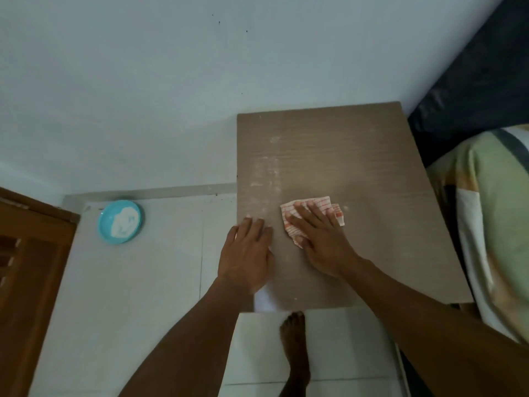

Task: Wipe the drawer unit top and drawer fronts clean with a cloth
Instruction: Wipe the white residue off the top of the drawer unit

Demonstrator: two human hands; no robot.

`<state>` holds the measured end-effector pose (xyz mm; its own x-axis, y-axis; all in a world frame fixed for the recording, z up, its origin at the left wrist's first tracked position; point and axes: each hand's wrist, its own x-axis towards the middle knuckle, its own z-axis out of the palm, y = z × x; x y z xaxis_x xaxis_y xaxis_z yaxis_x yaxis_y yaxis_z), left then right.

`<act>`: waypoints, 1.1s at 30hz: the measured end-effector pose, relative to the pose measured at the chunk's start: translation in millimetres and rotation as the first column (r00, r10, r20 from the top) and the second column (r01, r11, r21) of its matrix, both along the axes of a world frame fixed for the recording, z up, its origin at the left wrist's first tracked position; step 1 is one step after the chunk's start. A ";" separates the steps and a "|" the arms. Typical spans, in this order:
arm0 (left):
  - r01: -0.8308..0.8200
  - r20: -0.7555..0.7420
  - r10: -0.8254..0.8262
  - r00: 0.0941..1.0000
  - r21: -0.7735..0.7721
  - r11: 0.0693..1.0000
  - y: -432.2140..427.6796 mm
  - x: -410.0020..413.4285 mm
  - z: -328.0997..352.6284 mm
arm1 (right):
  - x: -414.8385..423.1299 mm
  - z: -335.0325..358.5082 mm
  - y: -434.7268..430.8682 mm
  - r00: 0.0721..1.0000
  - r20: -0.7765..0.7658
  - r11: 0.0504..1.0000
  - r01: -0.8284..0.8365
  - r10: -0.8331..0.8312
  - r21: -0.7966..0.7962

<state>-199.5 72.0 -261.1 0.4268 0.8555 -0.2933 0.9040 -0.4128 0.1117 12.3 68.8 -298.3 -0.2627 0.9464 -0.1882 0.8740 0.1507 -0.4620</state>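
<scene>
The drawer unit's brown wood-grain top (357, 156) fills the middle right, seen from above, with pale dusty streaks on its left half. A white cloth with orange stripes (323, 203) lies on the top near its centre. My right hand (317, 239) presses flat on the cloth, fingers straight and spread. My left hand (247, 253) rests flat on the top's left edge, fingers straight, holding nothing. The drawer fronts are hidden below the top.
A turquoise plate (120, 222) with white powder sits on the pale tiled floor at the left wall. A brown wooden door (25, 253) stands at far left. A bed with a pale green pillow (498, 219) adjoins the unit's right side. My bare foot (294, 345) stands below.
</scene>
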 end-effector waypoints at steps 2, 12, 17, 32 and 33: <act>-0.004 -0.005 0.004 1.000 -0.004 1.000 -31.1 -4.7 1.4 | -4.1 -0.1 -41.1 0.999 -0.050 1.000 0.011 -0.012 -0.011; 0.013 0.019 -0.012 1.000 -0.061 0.998 -123.9 -17.0 29.2 | -14.1 39.7 -156.4 0.999 -0.040 0.998 0.013 -0.015 -0.062; 0.000 0.079 0.002 0.997 -0.016 1.000 -88.2 -10.3 39.4 | -8.9 75.4 -105.3 1.000 0.010 0.983 -0.007 0.009 -0.181; 0.081 0.103 -0.082 0.991 0.016 0.997 158.5 -32.8 13.8 | -25.0 88.2 229.0 0.981 0.110 0.987 0.156 -0.158 0.021; 0.090 0.101 -0.092 0.991 0.019 0.996 172.6 -34.4 11.0 | -25.7 84.9 246.6 0.976 0.130 0.985 0.168 -0.173 0.043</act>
